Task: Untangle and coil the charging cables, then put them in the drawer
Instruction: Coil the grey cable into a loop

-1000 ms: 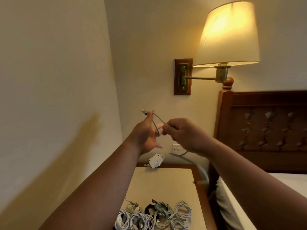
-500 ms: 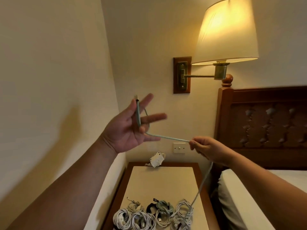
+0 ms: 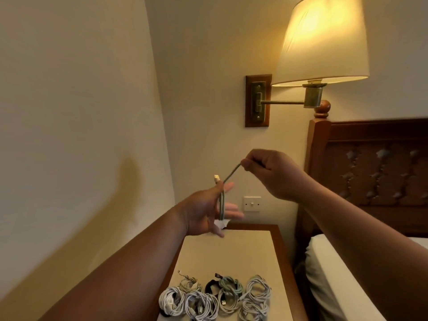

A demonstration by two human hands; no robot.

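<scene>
A grey-green charging cable (image 3: 229, 176) runs between both hands above the nightstand. My left hand (image 3: 208, 212) is raised with fingers spread; the cable is looped around them, its pale USB plug (image 3: 217, 177) sticking up by the thumb. My right hand (image 3: 268, 170) pinches the cable higher up and to the right, holding the strand taut. Several coiled cables (image 3: 215, 297), mostly white with one black and one green, lie in rows at the near end of the nightstand (image 3: 236, 253).
A lit wall lamp (image 3: 322, 42) on a brass arm hangs over the right side. A wooden headboard (image 3: 370, 163) and white mattress (image 3: 331, 274) border the nightstand on the right. A wall switch (image 3: 252, 203) and a white adapter (image 3: 221, 223) sit behind my left hand.
My right hand rose from low right to above my left hand, bringing the cable over the fingers. My left hand turned, and the loop around it has grown.
</scene>
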